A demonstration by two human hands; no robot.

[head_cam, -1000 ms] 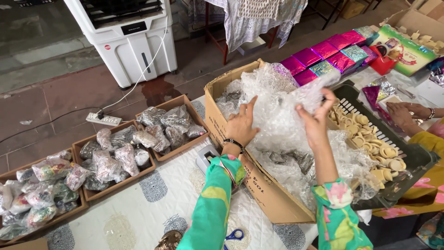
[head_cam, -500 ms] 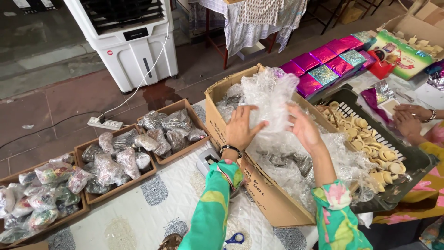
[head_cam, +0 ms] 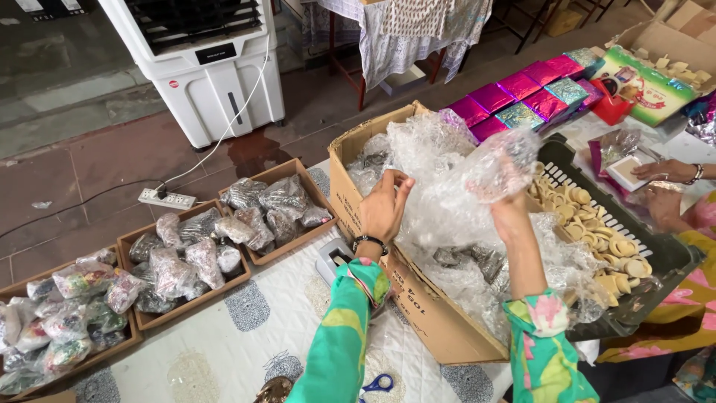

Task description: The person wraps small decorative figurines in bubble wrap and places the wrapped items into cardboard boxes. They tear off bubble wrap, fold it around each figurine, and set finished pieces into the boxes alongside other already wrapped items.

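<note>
Both hands (head_cam: 384,205) lowered w/ crumpled clear bubble wrap (head_cam: 455,179).

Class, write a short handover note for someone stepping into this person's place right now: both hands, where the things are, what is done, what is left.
Left hand: open, fingers on the bubble wrap above the cardboard box.
Right hand: raised, gripping a bunched part of the same wrap.
Things: the wrap spills out of the box and onto the dark crate of pale round pieces. Low trays of wrapped bundles sit to the left.
Done: many bundles are wrapped and in the trays.
Left: loose pieces remain in the crate.
</note>
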